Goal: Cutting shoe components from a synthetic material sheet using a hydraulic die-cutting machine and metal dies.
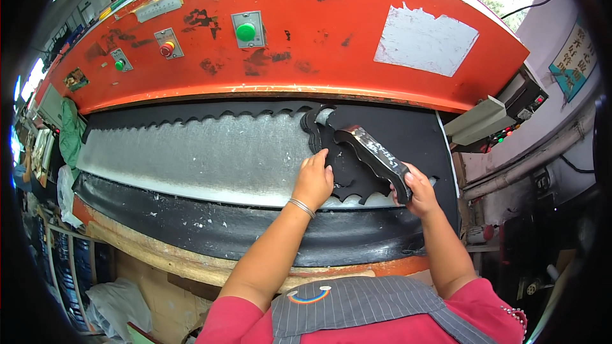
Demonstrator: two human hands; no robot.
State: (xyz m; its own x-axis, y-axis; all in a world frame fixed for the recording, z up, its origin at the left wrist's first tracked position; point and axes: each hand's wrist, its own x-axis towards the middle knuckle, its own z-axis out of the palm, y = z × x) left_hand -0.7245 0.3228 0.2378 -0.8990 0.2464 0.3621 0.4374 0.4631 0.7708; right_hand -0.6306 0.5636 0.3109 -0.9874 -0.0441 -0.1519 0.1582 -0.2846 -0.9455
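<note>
In my right hand (pixel 419 192) is a curved metal cutting die (pixel 376 155), its band-like side dark and worn. The fingers wrap around its near right end, and it tilts up toward the left over a black sheet (pixel 408 124). My left hand (pixel 313 178) has its fingers closed at the lower end of a small stack of wavy black cut-out pieces (pixel 311 129). The fingertips hide part of that stack. Scalloped cut edges run along the sheet's remaining black strip, and a grey worn cutting board (pixel 204 153) shows beneath.
A red press beam (pixel 306 57) with green buttons (pixel 246 32) and a red knob (pixel 167 49) spans the far side. Rolled black material (pixel 255 223) lines the near edge. At right stands a control box (pixel 519 105) with lit buttons; green cloth (pixel 70 130) hangs at left.
</note>
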